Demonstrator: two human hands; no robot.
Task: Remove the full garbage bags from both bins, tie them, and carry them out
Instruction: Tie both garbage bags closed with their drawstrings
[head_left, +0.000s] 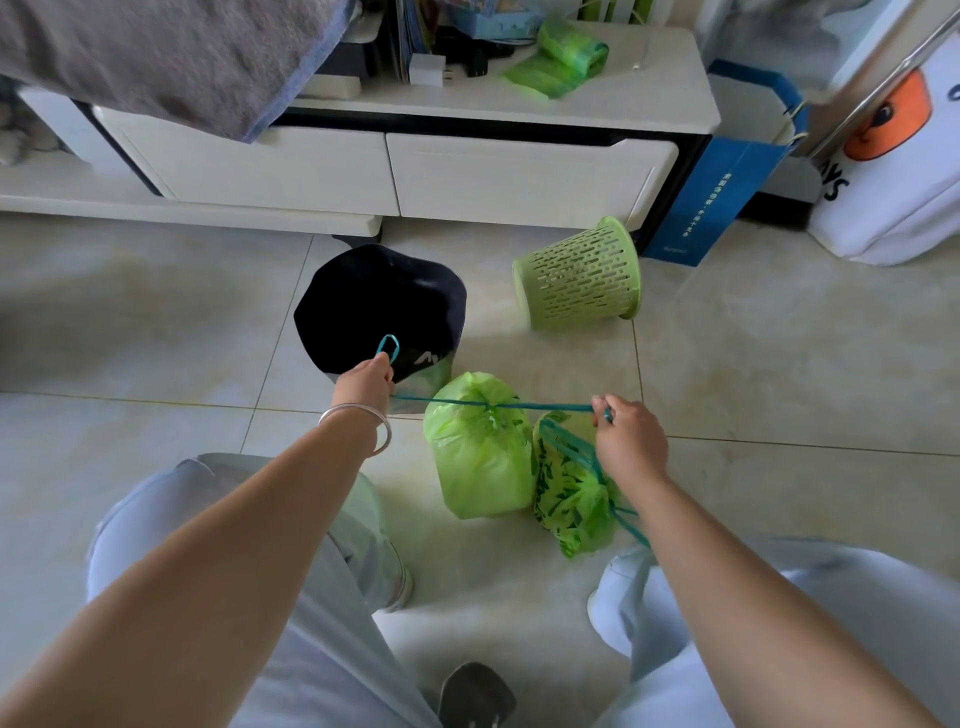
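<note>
Two full green garbage bags stand on the tiled floor between my knees. The larger bag (478, 457) has its neck cinched by a teal drawstring (457, 402) stretched taut to both sides. My left hand (366, 382) grips the left end, a loop sticking out above the fist. My right hand (626, 434) pinches the right end. The smaller bag (569, 493), with dark leafy contents showing through, leans against the larger one under my right wrist, its own teal string trailing down. A bin lined with a black bag (379, 306) stands behind my left hand. A green slotted bin (579, 278) lies tipped on its side.
A white low cabinet (395, 171) with drawers runs along the back, a roll of green bags (566, 52) on top. A blue paper bag (727, 171) and a white bag (893, 171) stand at the right. A grey cloth (171, 57) hangs at the upper left.
</note>
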